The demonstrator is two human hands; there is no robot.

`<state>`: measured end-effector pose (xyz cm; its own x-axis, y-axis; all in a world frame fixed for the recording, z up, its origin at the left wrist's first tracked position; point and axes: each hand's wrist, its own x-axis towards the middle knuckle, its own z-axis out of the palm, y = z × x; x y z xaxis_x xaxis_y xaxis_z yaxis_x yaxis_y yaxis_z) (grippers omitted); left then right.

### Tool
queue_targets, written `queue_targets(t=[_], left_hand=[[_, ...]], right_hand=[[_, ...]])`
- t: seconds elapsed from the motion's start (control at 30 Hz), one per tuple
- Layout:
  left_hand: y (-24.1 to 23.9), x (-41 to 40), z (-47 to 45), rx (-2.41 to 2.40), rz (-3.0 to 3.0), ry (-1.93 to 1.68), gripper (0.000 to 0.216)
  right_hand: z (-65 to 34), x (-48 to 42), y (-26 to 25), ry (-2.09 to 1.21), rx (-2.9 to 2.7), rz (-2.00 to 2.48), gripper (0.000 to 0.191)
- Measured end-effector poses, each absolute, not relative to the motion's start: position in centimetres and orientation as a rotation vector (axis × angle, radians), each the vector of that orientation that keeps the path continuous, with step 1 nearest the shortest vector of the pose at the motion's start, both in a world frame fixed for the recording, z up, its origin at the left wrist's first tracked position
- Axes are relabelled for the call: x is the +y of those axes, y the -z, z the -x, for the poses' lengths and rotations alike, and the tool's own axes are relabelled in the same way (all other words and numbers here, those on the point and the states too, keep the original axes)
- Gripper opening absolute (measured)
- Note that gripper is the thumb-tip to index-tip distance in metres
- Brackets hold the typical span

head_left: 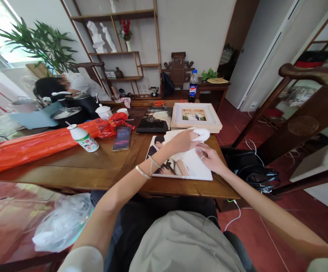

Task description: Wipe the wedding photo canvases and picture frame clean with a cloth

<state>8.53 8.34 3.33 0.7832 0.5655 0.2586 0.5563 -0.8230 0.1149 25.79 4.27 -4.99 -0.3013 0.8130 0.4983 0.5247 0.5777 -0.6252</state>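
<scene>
Head view of a wooden table (pixel 104 166): a photo panel (pixel 181 166) showing a dark-suited figure and a white dress lies flat near the front edge, directly before the seated person; the left hand (pixel 187 140), its wrist and forearm ringed by pale bands, grasps a wadded white cloth (pixel 202 135) over the panel's upper right part; the right hand (pixel 211 158), a ring on one finger, rests at the panel's right side with fingers loosely bent, its exact grip unclear; behind the panel lie a dark photo panel (pixel 155 119) and, to its right, a white-framed picture (pixel 195 115); orange-handled scissors (pixel 159 103) lie farther back; a smartphone (pixel 121 139) and a white bottle (pixel 84 138) occupy the left, beside a red plastic-wrapped bundle (pixel 39 145).
</scene>
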Motion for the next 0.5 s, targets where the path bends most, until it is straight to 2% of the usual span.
queue_targets(t=[0.1, 0.23, 0.5], left_hand=[[-3.8, 10.0, -9.9, 0.776, -2.956, -0.329, 0.031], [-3.7, 10.6, -9.9, 0.823, -2.934, -0.241, 0.032], [-3.1, 9.8, -2.9, 1.061, -2.916, -0.069, 0.029]], right_hand=[[-25.9, 4.3, 5.1, -0.441, -1.993, 1.08, 0.03], [-26.0, 4.5, 5.6, -0.44, -1.975, 1.088, 0.031], [-25.8, 4.6, 5.8, -0.499, -1.886, 1.076, 0.03]])
